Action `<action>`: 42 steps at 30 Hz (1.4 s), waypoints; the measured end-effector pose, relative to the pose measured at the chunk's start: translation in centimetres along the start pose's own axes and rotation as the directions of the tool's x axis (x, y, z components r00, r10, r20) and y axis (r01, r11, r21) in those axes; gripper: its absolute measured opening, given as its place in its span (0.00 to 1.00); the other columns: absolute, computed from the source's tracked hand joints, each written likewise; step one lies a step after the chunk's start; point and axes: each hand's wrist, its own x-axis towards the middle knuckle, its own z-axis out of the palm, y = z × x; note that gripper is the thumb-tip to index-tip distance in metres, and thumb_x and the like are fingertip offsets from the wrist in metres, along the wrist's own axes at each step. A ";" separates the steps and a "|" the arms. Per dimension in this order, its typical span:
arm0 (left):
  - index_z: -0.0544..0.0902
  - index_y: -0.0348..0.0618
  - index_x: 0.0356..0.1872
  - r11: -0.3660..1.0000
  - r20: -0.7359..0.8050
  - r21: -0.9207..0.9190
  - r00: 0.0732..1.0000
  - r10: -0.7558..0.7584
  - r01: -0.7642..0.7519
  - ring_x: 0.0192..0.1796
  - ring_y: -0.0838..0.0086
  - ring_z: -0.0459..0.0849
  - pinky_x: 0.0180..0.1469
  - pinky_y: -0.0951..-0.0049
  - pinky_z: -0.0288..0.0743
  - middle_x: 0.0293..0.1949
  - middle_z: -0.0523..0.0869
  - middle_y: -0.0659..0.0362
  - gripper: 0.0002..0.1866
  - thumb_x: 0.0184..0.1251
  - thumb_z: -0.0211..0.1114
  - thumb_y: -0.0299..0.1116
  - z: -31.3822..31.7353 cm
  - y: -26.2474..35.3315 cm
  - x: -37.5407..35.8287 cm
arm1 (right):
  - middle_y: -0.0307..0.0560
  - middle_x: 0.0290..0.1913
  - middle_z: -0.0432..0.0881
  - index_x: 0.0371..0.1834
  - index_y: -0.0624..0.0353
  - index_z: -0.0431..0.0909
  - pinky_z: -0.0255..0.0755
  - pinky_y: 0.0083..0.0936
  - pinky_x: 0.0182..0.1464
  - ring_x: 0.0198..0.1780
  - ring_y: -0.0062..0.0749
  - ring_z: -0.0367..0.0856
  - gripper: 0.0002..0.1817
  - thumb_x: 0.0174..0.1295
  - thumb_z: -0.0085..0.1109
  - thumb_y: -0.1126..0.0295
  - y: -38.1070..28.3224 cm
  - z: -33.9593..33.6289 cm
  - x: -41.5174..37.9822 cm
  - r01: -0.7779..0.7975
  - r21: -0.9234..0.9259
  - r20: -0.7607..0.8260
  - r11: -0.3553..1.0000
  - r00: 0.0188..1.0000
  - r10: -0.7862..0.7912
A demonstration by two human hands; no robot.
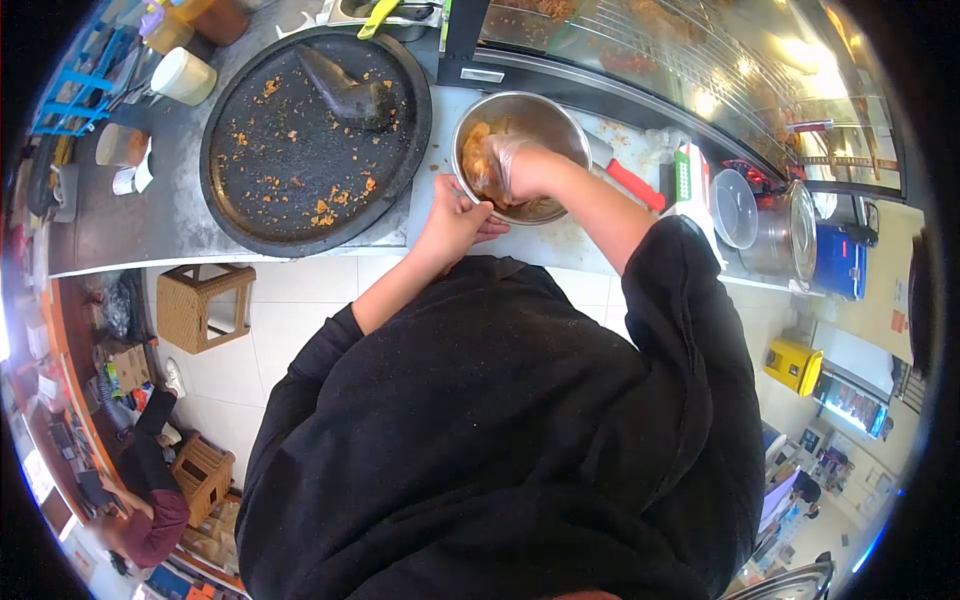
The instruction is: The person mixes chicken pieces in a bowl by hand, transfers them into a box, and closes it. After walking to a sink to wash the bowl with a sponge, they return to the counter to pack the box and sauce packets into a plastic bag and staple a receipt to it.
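A steel mixing bowl point(575, 140) stands on the counter in front of me. My left hand point(462, 215) grips its near left rim between thumb and fingers. Inside the bowl is my right hand point(515, 168), in a clear plastic glove. Its fingers are closed against an orange-brown, sauce-coated piece of food point(480, 160), which looks like meat. The fingertips are partly hidden by the hand and the food. Darker sauce shows on the bowl's bottom.
Left of the bowl lies a round black tray point(225, 165) with crumbs and a dark, blunt tool point(345, 95). A red-handled utensil point(636, 186) and a clear plastic tub point(735, 208) are on the right. Behind stands a glass display case point(640, 50). Another person point(155, 525) sits at lower left.
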 end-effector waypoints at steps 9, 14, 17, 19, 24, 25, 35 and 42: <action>0.49 0.47 0.46 1.000 -0.011 -0.005 1.000 -0.023 0.023 0.33 0.61 0.85 0.36 0.64 0.84 0.35 0.77 0.48 0.20 0.65 0.52 0.21 0.4 0.2 0.0 | 0.55 0.29 0.83 0.26 0.59 0.84 0.76 0.34 0.36 0.34 0.45 0.82 0.14 0.35 0.69 0.65 0.4 -4.7 -1.8 -0.027 -0.255 0.302 0.967 0.947 0.106; 0.48 0.46 0.46 0.996 -0.005 0.084 0.999 -0.033 0.033 0.32 0.60 0.85 0.36 0.65 0.84 0.34 0.77 0.47 0.20 0.65 0.51 0.20 0.6 0.8 0.3 | 0.54 0.26 0.82 0.27 0.60 0.83 0.74 0.36 0.32 0.30 0.44 0.82 0.12 0.39 0.67 0.65 0.5 -0.9 -0.9 0.151 -0.210 0.190 0.966 0.975 -0.111; 0.48 0.46 0.45 0.998 0.034 0.042 0.998 -0.050 0.048 0.32 0.61 0.85 0.36 0.65 0.84 0.33 0.77 0.47 0.20 0.65 0.51 0.20 0.8 1.2 -0.1 | 0.53 0.24 0.81 0.27 0.61 0.82 0.72 0.34 0.29 0.28 0.42 0.80 0.12 0.39 0.66 0.66 1.2 0.9 0.0 0.030 0.008 0.171 1.000 0.985 -0.031; 0.48 0.46 0.45 0.993 0.061 0.103 0.996 -0.071 0.065 0.32 0.61 0.85 0.36 0.66 0.84 0.33 0.77 0.47 0.20 0.65 0.51 0.20 1.2 1.6 -0.7 | 0.53 0.23 0.81 0.27 0.61 0.82 0.70 0.33 0.27 0.26 0.39 0.80 0.11 0.40 0.65 0.67 1.6 0.6 0.4 0.008 0.043 0.199 0.999 0.980 -0.017; 0.49 0.47 0.45 0.991 0.047 0.124 0.997 -0.062 0.056 0.33 0.62 0.85 0.36 0.66 0.83 0.34 0.78 0.48 0.19 0.66 0.51 0.20 1.1 1.2 -0.4 | 0.47 0.26 0.83 0.31 0.57 0.84 0.73 0.30 0.29 0.26 0.31 0.80 0.14 0.42 0.70 0.63 3.8 -3.3 -0.8 -0.054 0.190 0.465 0.980 0.884 -0.041; 0.49 0.47 0.45 0.995 0.024 0.085 0.998 -0.060 0.057 0.33 0.62 0.85 0.36 0.67 0.83 0.34 0.78 0.49 0.19 0.66 0.50 0.20 1.1 0.9 -0.6 | 0.46 0.27 0.83 0.32 0.56 0.84 0.74 0.30 0.31 0.28 0.32 0.80 0.14 0.41 0.70 0.62 2.9 -5.1 -1.4 -0.100 0.105 0.515 0.989 0.857 0.032; 0.51 0.47 0.46 0.997 0.049 0.075 0.999 -0.002 -0.001 0.34 0.61 0.86 0.37 0.66 0.83 0.36 0.79 0.49 0.17 0.66 0.49 0.20 0.9 -0.3 -0.2 | 0.46 0.33 0.84 0.40 0.59 0.81 0.75 0.26 0.37 0.36 0.30 0.83 0.21 0.52 0.65 0.53 0.8 -7.0 -5.0 -0.197 0.152 0.465 0.969 0.879 0.106; 0.51 0.48 0.46 0.998 0.028 0.045 0.999 -0.037 0.036 0.34 0.61 0.86 0.38 0.66 0.83 0.37 0.79 0.49 0.17 0.67 0.49 0.20 1.1 0.0 -0.4 | 0.47 0.30 0.84 0.34 0.57 0.83 0.73 0.33 0.34 0.30 0.40 0.81 0.12 0.51 0.57 0.64 7.4 -8.0 -6.5 0.075 0.209 0.264 0.975 0.956 -0.131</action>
